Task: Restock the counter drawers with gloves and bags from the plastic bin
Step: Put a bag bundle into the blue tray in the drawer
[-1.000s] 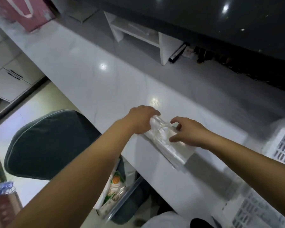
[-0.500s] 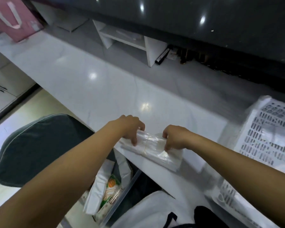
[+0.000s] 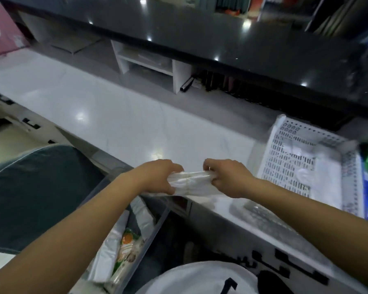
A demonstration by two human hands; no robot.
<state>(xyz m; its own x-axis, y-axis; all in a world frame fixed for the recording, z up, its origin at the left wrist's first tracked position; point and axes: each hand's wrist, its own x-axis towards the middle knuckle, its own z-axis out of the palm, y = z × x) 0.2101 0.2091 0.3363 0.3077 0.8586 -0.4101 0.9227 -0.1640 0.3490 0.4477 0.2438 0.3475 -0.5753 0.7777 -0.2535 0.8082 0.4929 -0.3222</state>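
From the head camera, I am gripping a bundle of clear plastic bags (image 3: 190, 183) at both ends, my left hand (image 3: 157, 177) curling round one end and my right hand (image 3: 227, 177) round the other. I am holding it at the near edge of the white counter (image 3: 115, 124), above the open drawer (image 3: 136, 230), with the white perforated bin (image 3: 302, 158) sitting to my right.

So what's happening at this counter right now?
A person is holding a banded bundle of clear plastic bags with both hands, the left hand gripping one end and the right hand the other, at the front edge of the white counter. Just below, an open drawer already holds some packets. A white perforated plastic bin sits on the counter to the right.
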